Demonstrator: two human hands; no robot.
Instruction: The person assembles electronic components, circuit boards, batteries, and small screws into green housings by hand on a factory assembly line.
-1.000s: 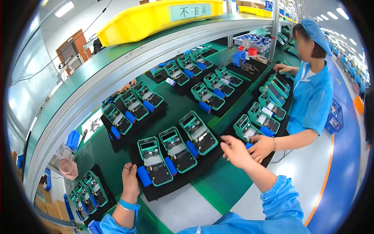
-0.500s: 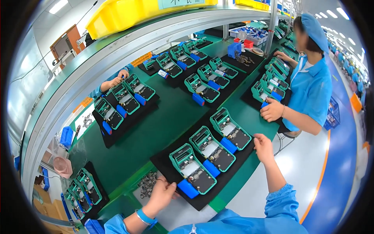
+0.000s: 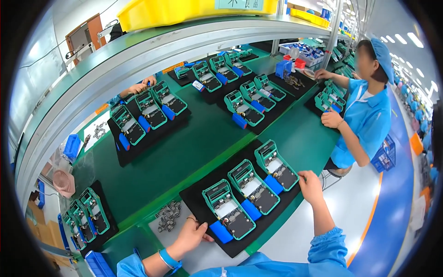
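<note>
A black mat (image 3: 235, 248) lies in front of me, carrying three green device housings (image 3: 236, 220) in a slanting row. Each has a pale panel, a dark board and exposed wiring; blue battery-like blocks (image 3: 221, 232) sit beside them. My left hand (image 3: 191, 235) is closed on the mat's near left edge, thumb on top, with a blue band on its wrist. At the right end, my right hand (image 3: 311, 188) pinches the mat's edge, close to the farthest housing; its fingertips are partly hidden.
More mats with similar housings (image 3: 243, 110) stand across the green table (image 3: 161, 173). Metal parts (image 3: 169, 216) lie beside my left hand. A co-worker (image 3: 369, 101) handles housings at the right; another person's hands (image 3: 143, 86) work across the table. A shelf with a yellow bin (image 3: 184, 11) spans above.
The view has shifted. My mat and both hands have come slightly nearer to me relative to the table. The co-worker's near hand has moved farther from me.
</note>
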